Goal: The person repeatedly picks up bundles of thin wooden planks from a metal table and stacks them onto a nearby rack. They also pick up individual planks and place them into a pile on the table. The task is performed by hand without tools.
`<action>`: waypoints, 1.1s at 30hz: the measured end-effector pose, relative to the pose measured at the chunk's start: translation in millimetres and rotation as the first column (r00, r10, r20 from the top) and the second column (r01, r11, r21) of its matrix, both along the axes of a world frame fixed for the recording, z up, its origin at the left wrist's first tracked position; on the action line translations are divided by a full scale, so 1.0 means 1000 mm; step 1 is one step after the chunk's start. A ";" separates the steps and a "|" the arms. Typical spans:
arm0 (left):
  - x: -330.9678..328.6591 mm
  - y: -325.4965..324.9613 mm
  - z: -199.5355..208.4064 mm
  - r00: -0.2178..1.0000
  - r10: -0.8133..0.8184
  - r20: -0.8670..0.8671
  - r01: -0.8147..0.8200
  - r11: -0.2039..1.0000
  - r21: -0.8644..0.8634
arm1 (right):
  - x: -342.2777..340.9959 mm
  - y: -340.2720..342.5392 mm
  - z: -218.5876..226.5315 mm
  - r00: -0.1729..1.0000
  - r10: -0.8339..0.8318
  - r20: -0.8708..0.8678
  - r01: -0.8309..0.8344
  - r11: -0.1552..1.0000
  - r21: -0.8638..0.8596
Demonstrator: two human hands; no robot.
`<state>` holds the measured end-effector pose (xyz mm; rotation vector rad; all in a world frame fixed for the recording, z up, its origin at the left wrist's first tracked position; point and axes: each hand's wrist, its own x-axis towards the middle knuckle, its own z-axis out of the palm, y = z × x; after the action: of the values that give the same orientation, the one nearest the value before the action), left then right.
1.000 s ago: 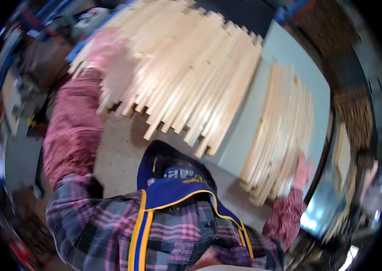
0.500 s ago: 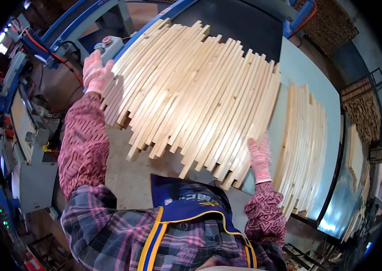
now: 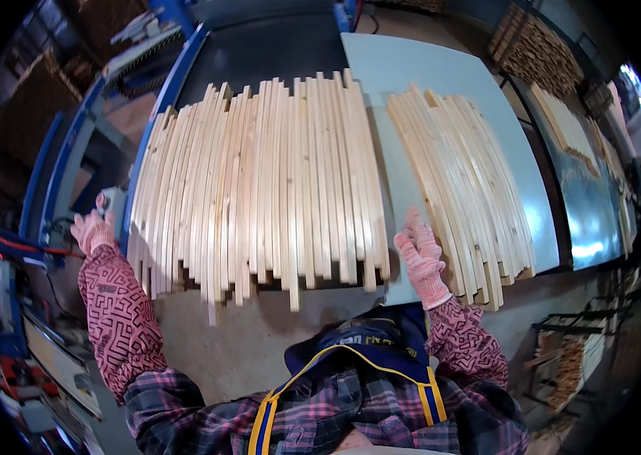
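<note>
A wide row of long pale wooden strips lies side by side, with uneven ends, on a black belt-like surface. To its right, a smaller row of wooden strips rests on a pale blue-grey board. My left hand, in a pink knit glove, is off the wide row's left side, fingers spread, just below a small grey control box with a red button. My right hand, gloved alike, is between the two rows beside the smaller one's left edge. Its fingers are stretched out and nothing shows in them.
A blue metal frame rail runs along the belt's left side. Farther right is a shiny metal table with more strips. Stacked wood stands at the far right, and a rack of timber at the lower right.
The view has turned, and the rows appear farther left and straighter. My left hand has come away from the wide row's left side. My right hand has left its right edge for the smaller row.
</note>
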<state>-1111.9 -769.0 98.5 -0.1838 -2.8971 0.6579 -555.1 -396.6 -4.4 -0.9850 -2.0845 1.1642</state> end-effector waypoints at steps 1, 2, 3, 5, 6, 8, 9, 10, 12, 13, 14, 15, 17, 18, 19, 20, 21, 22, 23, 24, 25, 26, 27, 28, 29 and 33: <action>0.004 0.006 0.010 1.000 0.007 0.005 -0.008 0.999 0.039 | 0.002 -0.002 0.000 1.000 0.024 0.020 -0.025 0.997 0.072; 0.020 0.020 0.020 1.000 0.009 0.010 -0.010 0.997 0.072 | 0.003 -0.004 -0.001 0.998 0.039 0.044 -0.045 0.989 0.138; 0.029 0.025 0.026 0.998 -0.062 -0.003 0.062 0.991 0.115 | -0.005 -0.015 0.034 0.998 0.050 -0.024 -0.051 0.998 -0.045; 0.050 0.045 -0.018 0.971 -0.236 -0.038 0.238 0.937 0.255 | 0.013 0.010 0.027 0.997 0.053 0.056 -0.067 0.959 0.276; 0.059 0.057 -0.045 0.941 -0.326 -0.091 0.337 0.881 0.333 | 0.024 0.026 0.023 0.994 0.050 0.098 -0.087 0.901 0.425; 0.140 0.122 -0.084 0.868 -0.497 -0.009 0.397 0.684 0.612 | 0.057 0.069 0.047 0.997 -0.045 0.062 0.019 0.927 0.375; 0.175 0.139 -0.090 0.788 -0.611 -0.072 0.497 0.562 0.661 | 0.063 0.087 0.059 0.999 -0.049 -0.013 0.051 0.946 0.319; 0.201 0.158 -0.095 0.680 -0.718 -0.147 0.583 0.409 0.701 | 0.071 0.105 0.056 0.987 -0.152 0.052 0.129 0.941 0.312; 0.282 0.204 -0.108 0.546 -0.831 -0.110 0.511 0.226 0.829 | 0.106 0.180 0.049 0.934 -0.301 0.194 0.217 0.906 0.364; 0.316 0.225 -0.113 0.495 -0.869 -0.025 0.326 0.159 0.932 | 0.130 0.222 0.028 0.941 -0.295 0.166 0.248 0.934 0.255; 0.347 0.247 -0.122 0.406 -0.913 0.030 0.104 0.079 0.991 | 0.163 0.263 0.006 0.940 -0.306 0.153 0.282 0.946 0.161; 0.373 0.263 -0.119 0.377 -0.911 0.166 -0.027 0.168 0.985 | 0.176 0.275 -0.003 0.942 -0.297 0.158 0.294 0.955 0.043; 0.399 0.272 -0.124 0.371 -0.890 0.266 -0.134 0.232 0.963 | 0.183 0.279 -0.010 0.951 -0.253 0.178 0.286 0.939 -0.193; 0.412 0.277 -0.135 0.378 -0.894 0.242 -0.142 0.202 0.969 | 0.179 0.278 -0.014 0.917 -0.315 0.243 0.367 0.905 -0.213; 0.419 0.270 -0.139 0.392 -0.880 0.270 -0.142 0.232 0.962 | 0.178 0.265 -0.029 0.926 -0.287 0.247 0.358 0.876 -0.322; 0.427 0.271 -0.140 0.390 -0.872 0.295 -0.142 0.260 0.955 | 0.174 0.259 -0.048 0.945 -0.231 0.232 0.274 0.946 -0.175; 0.437 0.286 -0.123 0.436 -0.807 0.397 -0.163 0.364 0.917 | 0.182 0.257 -0.057 0.950 -0.208 0.234 0.213 0.977 0.007; 0.430 0.296 -0.120 0.402 -0.818 0.411 -0.235 0.342 0.910 | 0.180 0.259 -0.083 0.955 -0.150 0.256 0.024 0.899 0.437; 0.415 0.288 -0.116 0.400 -0.800 0.447 -0.283 0.356 0.891 | 0.153 0.225 -0.067 0.965 -0.120 0.234 0.056 0.964 0.262; 0.411 0.289 -0.118 0.365 -0.802 0.473 -0.341 0.358 0.869 | 0.139 0.192 -0.036 0.964 -0.137 0.229 0.116 0.988 0.102; 0.401 0.294 -0.117 0.330 -0.785 0.524 -0.502 0.324 0.802 | 0.117 0.160 -0.006 0.965 -0.148 0.218 0.163 0.985 -0.052; 0.394 0.306 -0.116 0.278 -0.778 0.564 -0.645 0.283 0.710 | 0.108 0.155 -0.005 0.947 -0.155 0.280 0.185 0.979 -0.083; 0.388 0.310 -0.090 0.402 -0.698 0.593 -0.406 0.444 0.799 | 0.100 0.152 -0.012 0.941 -0.128 0.312 0.169 0.980 -0.108; 0.372 0.312 -0.078 0.532 -0.646 0.548 -0.133 0.575 0.807 | 0.091 0.148 -0.026 0.967 -0.069 0.244 0.108 0.983 -0.149; 0.331 0.308 -0.113 0.492 -0.726 0.481 -0.139 0.480 0.866 | 0.079 0.143 -0.052 0.976 -0.101 0.191 0.125 0.985 -0.121; 0.255 0.294 -0.152 0.595 -0.763 0.252 -0.288 0.090 0.953 | 0.067 0.103 -0.051 0.935 -0.129 -0.331 -0.046 0.880 -0.473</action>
<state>-857.2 -474.9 -53.5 -0.9931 -2.8973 -2.0236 -488.6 -293.5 -55.2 -0.9348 -1.5125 1.7388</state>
